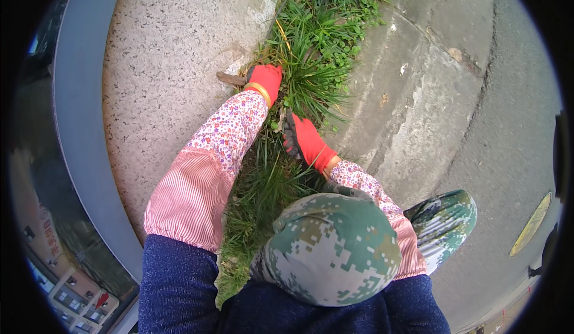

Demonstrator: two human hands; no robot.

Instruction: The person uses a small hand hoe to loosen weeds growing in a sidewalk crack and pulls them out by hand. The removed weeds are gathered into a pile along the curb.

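My left hand point(265, 82), in a red work glove with a dark palm, is closed at the left edge of a grass tuft point(307, 80). From its outer side sticks a worn wooden handle point(232, 79); whatever lies at its other end is hidden by the glove and grass. Lower and to the right, my right hand point(309, 141) wears a matching glove, its fingers curled and the thumb pointing up toward the base of the tuft. A pale, thin piece point(282, 119) shows beside that thumb, too small to tell whether it is held.
The grass strip point(269, 177) runs between a speckled stone ledge point(166, 42) and a cracked concrete curb point(412, 109). Asphalt point(506, 154) lies beyond, with a yellowish oval cover point(530, 224). My camouflage-covered knee point(336, 249) rises close in front. A grey frame point(83, 109) borders reflecting glass.
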